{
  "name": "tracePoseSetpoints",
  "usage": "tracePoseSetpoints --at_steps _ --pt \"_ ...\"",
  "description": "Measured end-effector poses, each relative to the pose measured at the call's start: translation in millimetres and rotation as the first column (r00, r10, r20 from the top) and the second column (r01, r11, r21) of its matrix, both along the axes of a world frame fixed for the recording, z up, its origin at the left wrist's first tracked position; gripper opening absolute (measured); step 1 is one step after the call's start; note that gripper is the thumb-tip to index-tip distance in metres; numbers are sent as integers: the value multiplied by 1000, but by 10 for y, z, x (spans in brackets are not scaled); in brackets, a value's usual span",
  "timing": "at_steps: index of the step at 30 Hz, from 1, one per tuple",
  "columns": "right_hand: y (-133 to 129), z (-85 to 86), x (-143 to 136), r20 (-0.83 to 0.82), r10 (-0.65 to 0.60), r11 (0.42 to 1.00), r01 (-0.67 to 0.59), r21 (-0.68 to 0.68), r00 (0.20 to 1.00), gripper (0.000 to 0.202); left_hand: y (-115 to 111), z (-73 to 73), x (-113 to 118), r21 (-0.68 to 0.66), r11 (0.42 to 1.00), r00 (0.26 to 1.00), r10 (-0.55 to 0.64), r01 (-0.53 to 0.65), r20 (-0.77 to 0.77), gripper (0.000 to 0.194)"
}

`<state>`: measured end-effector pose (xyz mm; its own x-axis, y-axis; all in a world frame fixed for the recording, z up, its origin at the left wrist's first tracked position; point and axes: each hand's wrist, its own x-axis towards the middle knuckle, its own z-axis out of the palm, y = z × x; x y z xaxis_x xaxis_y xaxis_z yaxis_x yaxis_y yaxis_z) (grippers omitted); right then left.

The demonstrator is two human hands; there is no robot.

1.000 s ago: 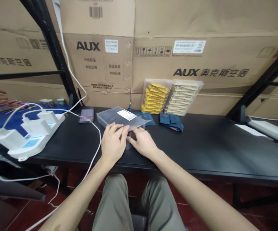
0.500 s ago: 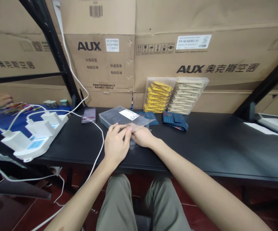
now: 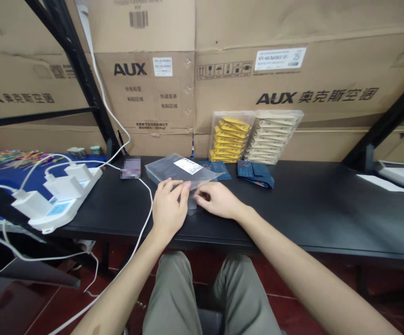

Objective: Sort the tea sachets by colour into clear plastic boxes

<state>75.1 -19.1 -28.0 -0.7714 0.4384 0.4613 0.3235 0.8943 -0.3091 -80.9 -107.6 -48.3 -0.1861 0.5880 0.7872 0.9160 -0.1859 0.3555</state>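
A clear plastic box (image 3: 163, 166) with a white label (image 3: 188, 165) lies flat on the black table. My left hand (image 3: 170, 204) is closed on its near edge, fingers over the top and thumb by the lifted lid or flap. Just to the right, my right hand (image 3: 219, 200) has curled fingers close to the box's near end; what they pinch, if anything, is hidden. A small clear flap (image 3: 192, 204) sticks out between the hands. Dark blue printed packets (image 3: 219, 170) lie partly behind the box, and a folded stack of blue packets (image 3: 256, 174) lies to their right.
Two upright clear boxes hold yellow packets (image 3: 230, 139) and cream packets (image 3: 273, 139) against the cardboard (image 3: 174, 111). At left are a white power strip (image 3: 65, 204) with chargers, a loose white cable (image 3: 150, 204) and a blurred small item (image 3: 131, 167). Black frame posts (image 3: 83, 79) flank the table.
My right hand has drawn slightly right, away from my left hand, and its fingers have curled. The left hand stays on the box. Another person's hand at far left has mostly left the view.
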Motion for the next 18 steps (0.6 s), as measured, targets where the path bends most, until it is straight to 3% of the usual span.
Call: tracePoseSetpoints --at_steps 3,6,9,12,18 --pt "99 42 295 -130 -114 992 120 41 985 42 4 -2 0 6 1000 1000 2 -2 8 38" --pt "319 3 500 -218 -340 928 364 78 915 41 11 0 3 7 1000 1000 0 0 15 38" --pt "531 -89 564 -54 -330 936 334 109 942 22 14 5 9 -3 1000 1000 5 -4 22 38" --pt "626 -154 540 151 -289 956 276 100 945 32 10 8 13 -7 1000 1000 4 -4 23 39" --pt "519 -116 509 236 -469 880 429 203 851 44 3 8 9 -9 1000 1000 6 -5 17 39"
